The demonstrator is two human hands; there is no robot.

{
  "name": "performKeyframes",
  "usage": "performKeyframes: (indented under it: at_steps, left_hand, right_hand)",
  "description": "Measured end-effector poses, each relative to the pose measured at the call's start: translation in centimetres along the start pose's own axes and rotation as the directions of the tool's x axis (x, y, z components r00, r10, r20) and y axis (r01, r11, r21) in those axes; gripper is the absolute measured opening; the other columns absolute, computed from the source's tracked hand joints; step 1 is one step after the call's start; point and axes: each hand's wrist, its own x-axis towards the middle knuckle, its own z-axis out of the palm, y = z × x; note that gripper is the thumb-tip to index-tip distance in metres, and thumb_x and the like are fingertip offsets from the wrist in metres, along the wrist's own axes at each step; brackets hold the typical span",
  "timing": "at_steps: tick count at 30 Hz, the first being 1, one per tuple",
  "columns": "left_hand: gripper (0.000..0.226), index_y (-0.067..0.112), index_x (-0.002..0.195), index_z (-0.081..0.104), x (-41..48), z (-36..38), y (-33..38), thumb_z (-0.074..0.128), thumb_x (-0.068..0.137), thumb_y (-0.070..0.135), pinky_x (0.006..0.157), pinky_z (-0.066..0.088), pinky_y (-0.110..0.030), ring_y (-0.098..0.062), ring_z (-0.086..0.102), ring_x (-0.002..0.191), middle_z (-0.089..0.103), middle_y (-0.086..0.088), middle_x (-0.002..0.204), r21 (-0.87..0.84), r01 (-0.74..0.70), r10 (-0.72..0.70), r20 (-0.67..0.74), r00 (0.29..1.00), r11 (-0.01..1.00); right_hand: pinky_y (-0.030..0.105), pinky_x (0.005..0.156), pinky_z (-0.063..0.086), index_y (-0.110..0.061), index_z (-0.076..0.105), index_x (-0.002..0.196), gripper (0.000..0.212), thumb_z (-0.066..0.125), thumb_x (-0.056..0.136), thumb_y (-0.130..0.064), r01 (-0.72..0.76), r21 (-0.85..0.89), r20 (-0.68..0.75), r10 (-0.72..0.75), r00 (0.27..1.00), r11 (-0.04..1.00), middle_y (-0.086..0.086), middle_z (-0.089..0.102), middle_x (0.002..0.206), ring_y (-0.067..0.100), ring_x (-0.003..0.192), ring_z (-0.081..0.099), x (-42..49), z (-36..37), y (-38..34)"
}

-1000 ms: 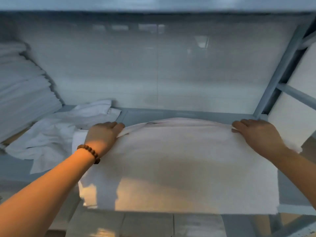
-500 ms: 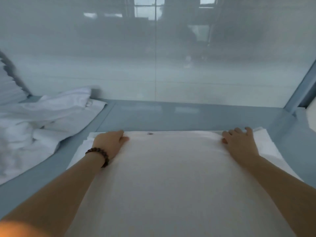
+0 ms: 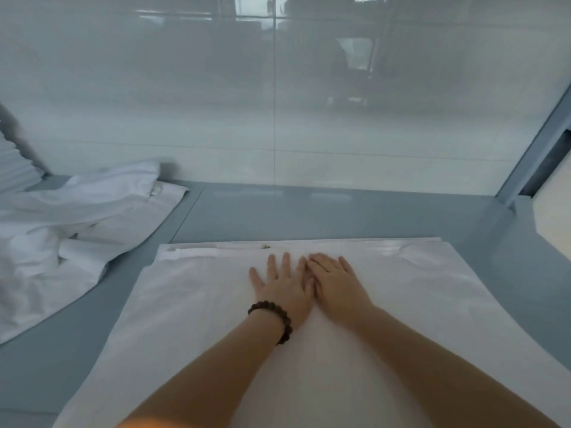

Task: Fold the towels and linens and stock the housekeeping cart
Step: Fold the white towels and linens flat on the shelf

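Note:
A folded white linen (image 3: pixel 197 304) lies flat on the grey shelf (image 3: pixel 340 211), its far edge straight across the middle of the view. My left hand (image 3: pixel 282 287), with a dark bead bracelet at the wrist, rests palm down on the linen near its far edge. My right hand (image 3: pixel 335 281) lies flat right beside it, the fingers of both hands touching. Neither hand grips the cloth; both press on top with fingers spread.
A crumpled heap of white linen (image 3: pixel 71 236) sits on the shelf at the left. A stack of folded white towels (image 3: pixel 12 171) shows at the far left edge. A glossy pale wall (image 3: pixel 278 118) closes the back, and a grey frame post (image 3: pixel 537 143) rises at the right.
Both hands have left the linen's far corners and slid together to its middle, now lying flat side by side. The view has moved closer over the shelf.

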Motion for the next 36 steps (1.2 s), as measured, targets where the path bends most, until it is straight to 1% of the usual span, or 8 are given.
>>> performKeyframes:
  at_steps: [5, 9, 15, 19, 23, 28, 32, 36]
  left_hand:
    - [0.061, 0.044, 0.15, -0.006, 1.1, 0.8, -1.0, -0.001, 0.091, 0.061, 0.104, -0.012, -0.068, -0.023, -0.013, 0.148, -0.01, 0.01, 0.161, 0.1, 0.003, 0.002, -0.044, 0.999, 0.995]
    - [0.07, 0.046, 0.148, -0.007, 2.4, 0.4, -2.1, -0.009, 0.081, 0.067, 0.107, -0.01, -0.066, -0.02, -0.011, 0.148, -0.008, 0.013, 0.161, 0.102, -0.058, 0.062, -0.04, 0.997, 0.993]
    - [0.059, 0.042, 0.151, -0.002, 3.9, -1.1, -2.0, 0.008, 0.096, 0.059, 0.11, -0.007, -0.066, -0.021, -0.012, 0.148, -0.009, 0.01, 0.161, 0.151, -0.1, 0.101, -0.004, 0.995, 0.984]
    - [0.056, 0.035, 0.152, -0.004, -1.6, -0.6, 1.9, 0.015, 0.101, 0.044, 0.111, -0.008, -0.067, -0.026, -0.012, 0.148, -0.009, 0.004, 0.162, 0.05, -0.042, 0.047, -0.101, 0.994, 0.998]
    - [0.058, 0.039, 0.15, -0.011, -9.3, 1.4, 5.3, 0.008, 0.097, 0.052, 0.104, -0.019, -0.069, -0.029, -0.022, 0.145, -0.019, 0.005, 0.16, 0.073, -0.084, 0.077, 0.085, 0.993, 0.994]
    - [0.068, 0.038, 0.148, -0.02, -10.2, 0.4, 6.7, 0.008, 0.093, 0.066, 0.105, -0.009, -0.071, -0.029, -0.023, 0.145, -0.026, 0.005, 0.158, 0.128, -0.038, 0.004, 0.26, 0.965, 0.991]
    - [0.073, 0.038, 0.147, -0.021, -14.0, 1.1, 7.3, 0.002, 0.087, 0.072, 0.108, -0.009, -0.068, -0.028, -0.022, 0.145, -0.025, 0.004, 0.158, 0.134, -0.063, 0.027, 0.256, 0.966, 0.989]
    - [0.069, 0.03, 0.15, -0.018, -15.6, 1.2, 9.5, 0.005, 0.094, 0.063, 0.111, -0.004, -0.065, -0.033, -0.016, 0.146, -0.021, -0.002, 0.159, 0.146, 0.006, -0.043, 0.253, 0.966, 0.989]
  right_hand:
    - [0.04, 0.119, -0.003, -0.041, 0.01, 0.151, 0.053, 0.016, 0.1, -0.053, -0.113, -0.039, 0.143, 0.117, 0.983, 0.993, -0.013, 0.005, 0.16, 0.007, 0.147, 0.001, 0.5, -0.6, 3.8]
    - [0.045, 0.119, -0.001, -0.04, 0.004, 0.151, 0.056, 0.01, 0.098, -0.057, -0.298, -0.135, 0.177, 0.318, 0.931, 0.945, -0.011, 0.001, 0.161, 0.009, 0.147, -0.001, -1.2, -1.7, 10.6]
    - [0.064, 0.112, -0.003, -0.028, 0.011, 0.153, 0.059, 0.01, 0.099, -0.051, -0.668, -0.291, 0.089, 0.714, 0.694, 0.685, 0.002, 0.001, 0.162, 0.021, 0.148, -0.004, -5.7, -4.5, 16.4]
    - [0.061, 0.114, -0.005, -0.03, 0.02, 0.151, 0.051, 0.022, 0.101, -0.039, -0.544, -0.183, 0.004, 0.554, 0.833, 0.819, -0.003, 0.006, 0.161, 0.016, 0.148, -0.003, -7.6, -3.9, 10.2]
    - [0.061, 0.114, -0.006, -0.038, 0.01, 0.151, 0.054, 0.018, 0.099, -0.048, -0.383, -0.048, 0.135, 0.386, 0.913, 0.923, -0.009, 0.001, 0.161, 0.014, 0.148, -0.007, -10.2, -2.2, 3.4]
    - [0.057, 0.115, -0.006, -0.043, 0.0, 0.15, 0.06, 0.008, 0.093, -0.063, -0.368, -0.089, 0.158, 0.378, 0.912, 0.925, -0.011, -0.006, 0.161, 0.013, 0.147, -0.007, -10.9, -2.5, 6.3]
    - [0.055, 0.116, -0.002, -0.04, 0.0, 0.151, 0.06, 0.006, 0.095, -0.06, -0.429, -0.148, 0.179, 0.451, 0.874, 0.891, -0.008, -0.003, 0.161, 0.014, 0.148, -0.003, -13.1, -3.3, 10.5]
    - [0.058, 0.116, -0.003, -0.03, 0.003, 0.153, 0.056, 0.014, 0.101, -0.048, -0.512, -0.147, 0.294, 0.532, 0.794, 0.846, -0.002, -0.005, 0.162, 0.02, 0.148, -0.005, -13.9, -5.2, 9.7]
